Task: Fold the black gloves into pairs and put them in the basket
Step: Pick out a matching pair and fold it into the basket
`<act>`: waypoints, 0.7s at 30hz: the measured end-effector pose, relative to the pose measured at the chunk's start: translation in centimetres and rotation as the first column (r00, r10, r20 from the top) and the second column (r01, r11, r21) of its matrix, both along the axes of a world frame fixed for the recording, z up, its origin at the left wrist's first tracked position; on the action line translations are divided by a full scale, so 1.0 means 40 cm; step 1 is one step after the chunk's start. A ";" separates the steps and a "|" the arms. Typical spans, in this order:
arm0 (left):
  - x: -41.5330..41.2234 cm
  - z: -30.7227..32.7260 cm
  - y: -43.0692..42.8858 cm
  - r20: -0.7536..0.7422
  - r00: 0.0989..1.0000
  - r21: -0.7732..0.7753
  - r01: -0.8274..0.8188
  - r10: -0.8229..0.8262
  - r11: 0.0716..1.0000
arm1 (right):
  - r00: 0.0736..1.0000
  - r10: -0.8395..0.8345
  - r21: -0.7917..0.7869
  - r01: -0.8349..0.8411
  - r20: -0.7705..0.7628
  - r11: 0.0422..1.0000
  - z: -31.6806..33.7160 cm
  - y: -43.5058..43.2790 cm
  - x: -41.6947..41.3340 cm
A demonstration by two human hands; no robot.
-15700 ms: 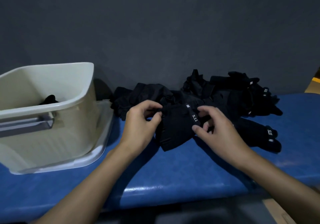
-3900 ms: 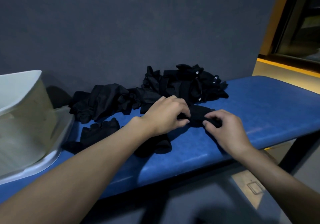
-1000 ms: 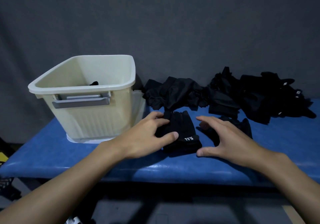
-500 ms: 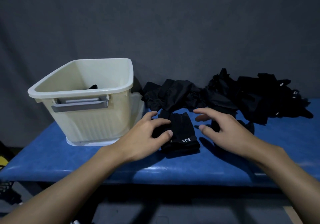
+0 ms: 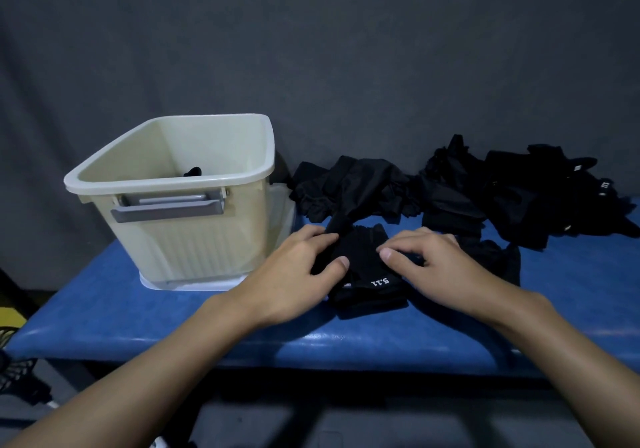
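Both hands on one black glove (image 5: 367,267) lying flat on the blue padded counter (image 5: 104,312), cuff toward the viewer, white "5.11" lettering reading upside down

Left hand (image 5: 294,278): palm down on the glove's left edge, thumb tip resting on the fabric, fingers curved over the far side; grip loose, laid on rather than closed round anything

Right hand (image 5: 436,267): palm down on the glove's right side, fingers pointing left across it, grip flat and spread, nothing enclosed

Second glove (image 5: 495,257) just right of the first, partly under the right hand

Heap of black gloves (image 5: 467,191) along the back of the counter against the dark wall

Cream plastic basket (image 5: 166,177) with grey handle at left, near the left hand, not touching it; a bit of black fabric (image 5: 193,171) shows inside
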State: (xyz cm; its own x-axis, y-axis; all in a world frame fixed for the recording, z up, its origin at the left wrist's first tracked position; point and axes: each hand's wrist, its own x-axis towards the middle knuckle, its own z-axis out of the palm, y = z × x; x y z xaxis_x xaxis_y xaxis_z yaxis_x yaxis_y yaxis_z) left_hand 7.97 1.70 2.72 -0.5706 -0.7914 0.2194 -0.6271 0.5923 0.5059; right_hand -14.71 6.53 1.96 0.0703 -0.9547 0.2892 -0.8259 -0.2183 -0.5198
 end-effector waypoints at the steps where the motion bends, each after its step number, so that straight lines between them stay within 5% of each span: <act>1: -0.001 0.001 0.001 -0.009 1.000 -0.006 -0.005 0.005 1.000 | 1.000 0.005 0.000 -0.005 0.021 1.000 -0.001 0.001 -0.001; 14: 0.010 -0.001 -0.004 -0.239 0.971 0.041 0.030 -0.019 0.999 | 0.999 -0.040 0.058 0.041 -0.023 0.997 -0.004 -0.015 0.007; 18: 0.016 -0.002 -0.006 -0.299 0.954 0.068 0.046 -0.024 0.997 | 0.988 0.004 0.074 -0.015 0.151 0.997 0.006 -0.020 0.012; 21: 0.015 0.005 -0.008 -0.352 0.936 0.090 0.057 -0.022 0.994 | 0.896 0.033 -0.009 -0.033 0.443 0.999 0.023 -0.016 0.019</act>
